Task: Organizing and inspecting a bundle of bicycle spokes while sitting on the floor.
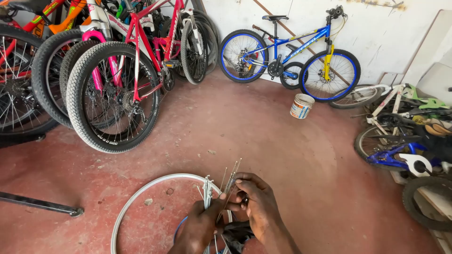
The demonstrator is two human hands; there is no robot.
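Gripping a bundle of thin metal spokes (229, 184) at the bottom centre of the frame, the person works just over a bare silver wheel rim (141, 192) lying flat on the red floor (263, 136). The left hand (200, 228) is curled shut around the lower ends of the spokes, while the right hand (256, 204) has its fingertips pinched together on one or two of them near the middle. The step in hand appears to be sorting or separating spokes; the next move would likely call for a fine pull on a single spoke without loosening the rest. Further out, a white bucket (301, 106) stands at upper centre, a blue bicycle (289, 54) leans on the wall, and red bicycles (117, 70) fill the upper left.
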